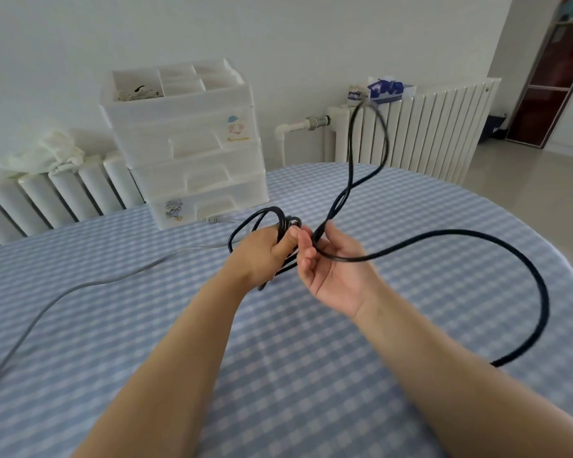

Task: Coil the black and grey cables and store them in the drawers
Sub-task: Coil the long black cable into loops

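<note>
Two bare forearms enter from the lower edge of the frame and meet just above centre, over a table covered with a blue-and-white checked cloth (311,375). At centre frame the left hand (265,252), fingers curled closed, grips a bundle of finished loops of the thick black round cable (540,292); holding them bunched in one fist presumably keeps earlier turns from springing apart. Touching it on the right, the right hand (331,269) lies palm up and partly open, fingers loosely hooked round the running length, apparently guiding the next turn into the bundle. From this hand one blurred loop rises toward the upper right of the frame, while the slack sweeps in a wide arc across the right side and passes behind the right forearm, so coiling appears only partly done.

A thin grey cable (40,312) lies uncoiled on the cloth, running from the left edge toward centre, untouched by either hand. Behind it, upper left of centre, stands a white translucent plastic drawer unit (192,153) with cartoon stickers; its drawers appear closed, and its open top tray holds small items too indistinct to name. White radiators (420,133) line the wall behind.
</note>
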The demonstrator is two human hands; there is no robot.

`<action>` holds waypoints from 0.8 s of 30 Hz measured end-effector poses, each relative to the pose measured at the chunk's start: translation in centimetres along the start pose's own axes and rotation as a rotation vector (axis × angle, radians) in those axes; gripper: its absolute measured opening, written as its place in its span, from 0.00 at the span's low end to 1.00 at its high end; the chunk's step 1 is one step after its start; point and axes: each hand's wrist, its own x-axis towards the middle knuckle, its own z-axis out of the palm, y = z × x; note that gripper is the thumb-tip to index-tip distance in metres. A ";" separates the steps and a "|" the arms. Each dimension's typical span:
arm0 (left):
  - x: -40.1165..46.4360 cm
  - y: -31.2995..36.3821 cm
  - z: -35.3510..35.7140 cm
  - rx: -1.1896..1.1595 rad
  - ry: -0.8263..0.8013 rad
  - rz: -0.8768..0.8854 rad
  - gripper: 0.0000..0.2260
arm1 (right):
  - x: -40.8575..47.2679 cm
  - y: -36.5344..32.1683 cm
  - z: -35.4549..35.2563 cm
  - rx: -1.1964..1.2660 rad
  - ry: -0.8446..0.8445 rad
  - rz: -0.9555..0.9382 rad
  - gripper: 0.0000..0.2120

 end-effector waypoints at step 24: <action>0.1 1.2 -0.1 -0.135 -0.033 -0.216 0.19 | -0.3 -1.1 -0.5 -0.084 0.378 -0.587 0.05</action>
